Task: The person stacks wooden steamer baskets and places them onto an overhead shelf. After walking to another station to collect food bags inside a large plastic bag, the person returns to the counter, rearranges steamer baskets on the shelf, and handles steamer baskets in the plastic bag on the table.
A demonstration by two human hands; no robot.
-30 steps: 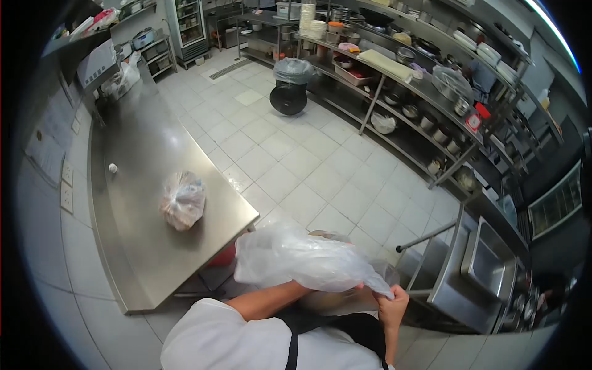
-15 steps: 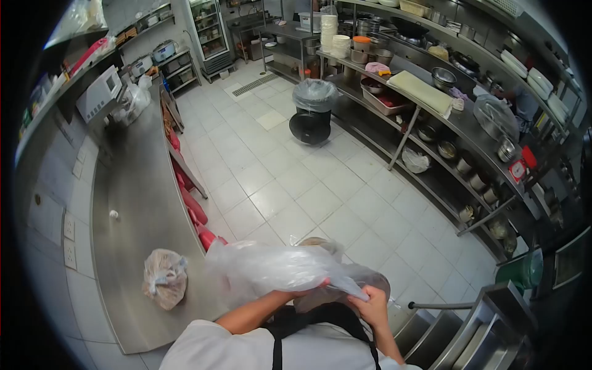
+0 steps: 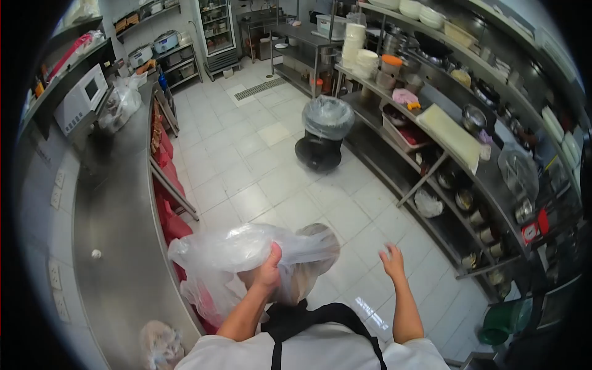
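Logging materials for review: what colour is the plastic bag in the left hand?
The plastic bag is translucent whitish, showing best in the head view.

From here, the crumpled translucent plastic bag (image 3: 225,246) is right of the long grey steel surface (image 3: 117,203); ahead, a round black bin (image 3: 330,148) stands beside grey steel shelving (image 3: 381,147).

Left grip (image 3: 269,267) holds a clear plastic bag (image 3: 237,246) — right grip (image 3: 392,263) hovers well apart.

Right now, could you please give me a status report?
Left hand gripping plastic bag. Right hand open, empty. Counter at left; trash bin ahead on floor.
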